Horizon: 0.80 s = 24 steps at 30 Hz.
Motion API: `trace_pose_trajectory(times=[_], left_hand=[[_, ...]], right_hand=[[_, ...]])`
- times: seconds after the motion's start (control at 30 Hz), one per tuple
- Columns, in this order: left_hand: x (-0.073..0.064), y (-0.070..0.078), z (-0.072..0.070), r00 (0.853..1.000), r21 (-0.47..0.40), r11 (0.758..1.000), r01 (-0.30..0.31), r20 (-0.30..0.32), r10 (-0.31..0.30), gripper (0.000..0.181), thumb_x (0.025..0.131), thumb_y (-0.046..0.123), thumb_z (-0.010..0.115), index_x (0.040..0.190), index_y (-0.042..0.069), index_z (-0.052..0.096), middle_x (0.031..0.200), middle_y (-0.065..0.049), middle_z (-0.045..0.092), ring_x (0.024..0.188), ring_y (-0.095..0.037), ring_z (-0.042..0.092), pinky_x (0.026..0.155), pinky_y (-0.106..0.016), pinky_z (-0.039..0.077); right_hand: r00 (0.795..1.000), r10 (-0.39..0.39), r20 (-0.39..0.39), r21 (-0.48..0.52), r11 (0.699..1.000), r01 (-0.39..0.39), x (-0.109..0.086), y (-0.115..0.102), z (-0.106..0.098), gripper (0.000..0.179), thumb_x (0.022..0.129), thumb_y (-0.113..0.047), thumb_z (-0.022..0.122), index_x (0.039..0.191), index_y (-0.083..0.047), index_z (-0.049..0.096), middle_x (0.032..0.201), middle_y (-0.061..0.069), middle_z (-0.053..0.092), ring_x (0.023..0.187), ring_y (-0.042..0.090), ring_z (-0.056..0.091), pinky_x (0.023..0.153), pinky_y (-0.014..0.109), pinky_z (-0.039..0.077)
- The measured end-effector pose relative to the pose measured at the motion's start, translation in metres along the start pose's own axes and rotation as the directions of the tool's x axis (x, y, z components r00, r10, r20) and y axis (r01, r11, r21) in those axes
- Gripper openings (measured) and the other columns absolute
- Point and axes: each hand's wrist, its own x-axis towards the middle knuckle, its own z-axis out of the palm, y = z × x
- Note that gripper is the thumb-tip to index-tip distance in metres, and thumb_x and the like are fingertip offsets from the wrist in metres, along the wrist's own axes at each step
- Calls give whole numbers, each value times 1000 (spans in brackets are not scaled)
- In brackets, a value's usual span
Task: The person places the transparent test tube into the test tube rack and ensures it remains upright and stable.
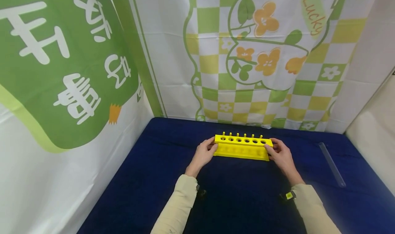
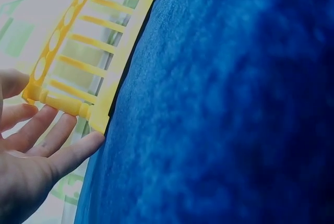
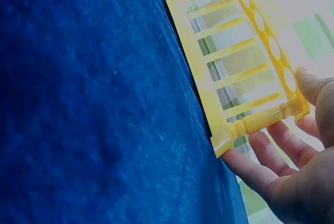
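Note:
A yellow test tube rack [image 1: 242,153] stands toward the back of the dark blue cloth, with a row of round holes in its top bar and a row of upright pegs behind. My left hand [image 1: 203,155] holds its left end, thumb at the top bar. In the left wrist view, fingers [image 2: 60,130] spread along the end post down to the base. The right end is held by my right hand [image 1: 282,157] in much the same way. In the right wrist view, the rack's base [image 3: 202,78] lies close along the cloth, one finger [image 3: 250,169] at its corner.
A clear tube [image 1: 332,165] lies on the blue cloth [image 1: 240,199] to the right of my right hand. Behind the table hangs a checked, flowered curtain [image 1: 210,62]. Another printed curtain [image 1: 123,148] closes the left side, and a pale wall [image 1: 376,131] the right.

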Motion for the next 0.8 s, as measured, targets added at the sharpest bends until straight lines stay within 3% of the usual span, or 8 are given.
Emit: trace_pose_trajectory(times=[0.8], left_hand=[[9,4,17,998,-7,999,50,31,-49,53,101,38,53,149,18,41,138,-6,53,122,-23,56,95,-37,54]], right_hand=[[999,11,-33,-5,1000,-12,1,8,-12,74,95,-51,57,149,-5,38,123,23,54,103,30,59,81,39,61]])
